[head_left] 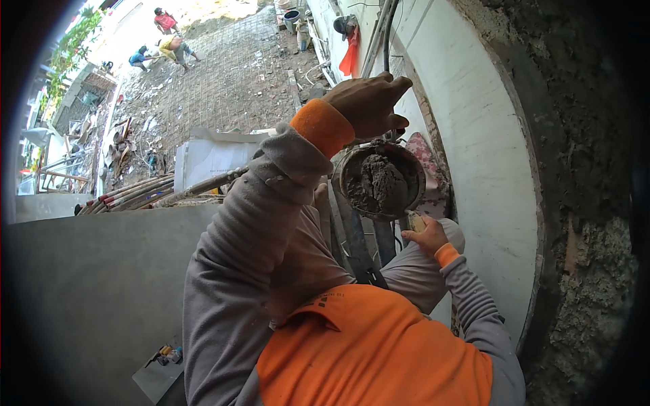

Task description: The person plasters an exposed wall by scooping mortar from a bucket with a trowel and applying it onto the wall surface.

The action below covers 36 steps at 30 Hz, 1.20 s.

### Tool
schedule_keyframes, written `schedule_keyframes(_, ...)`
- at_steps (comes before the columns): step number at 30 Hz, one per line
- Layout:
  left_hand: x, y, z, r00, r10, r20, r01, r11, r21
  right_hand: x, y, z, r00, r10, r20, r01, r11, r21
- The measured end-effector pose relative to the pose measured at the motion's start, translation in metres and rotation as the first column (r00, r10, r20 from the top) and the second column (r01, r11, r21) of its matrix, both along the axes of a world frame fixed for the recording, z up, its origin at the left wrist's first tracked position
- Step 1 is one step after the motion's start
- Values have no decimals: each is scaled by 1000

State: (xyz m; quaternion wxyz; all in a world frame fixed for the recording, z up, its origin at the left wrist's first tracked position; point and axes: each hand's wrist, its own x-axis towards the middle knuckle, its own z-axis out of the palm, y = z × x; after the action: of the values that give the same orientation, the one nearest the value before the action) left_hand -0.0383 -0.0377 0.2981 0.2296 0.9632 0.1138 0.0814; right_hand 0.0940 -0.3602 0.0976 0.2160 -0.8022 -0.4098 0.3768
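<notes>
A round bucket [344,177] of wet grey mortar [380,181] sits in front of me, above my legs. My left hand [372,107] is just beyond its far rim, back of the hand up and fingers curled. The hand itself hides what they close on. A dark upright pipe or cable [386,47] runs down to that hand, but I cannot tell whether it is gripped. At the bucket's near right rim, my right hand [428,237] is wrapped around a pale handle [415,220], probably a trowel's. Any blade is out of sight.
A pale wall panel [467,135] curves along my right, bordered by rough mortar [589,271]. To the left stands a smooth grey wall [101,271], with stacked poles [135,193] behind it. Far below, several people [175,51] work on a ground covered with mesh [217,74].
</notes>
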Motion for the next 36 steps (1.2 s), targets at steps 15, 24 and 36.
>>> schedule_keyframes(15,3,-5,11,997,71,-1,-71,995,-69,60,-14,50,890,240,387,-200,970,-141)
schedule_keyframes(24,6,48,-1,893,400,205,-408,913,0,108,58,303,746,235,623,-440,876,197)
schedule_keyframes(36,21,37,-13,922,327,206,-326,945,-39,243,73,528,670,-426,608,222,897,383)
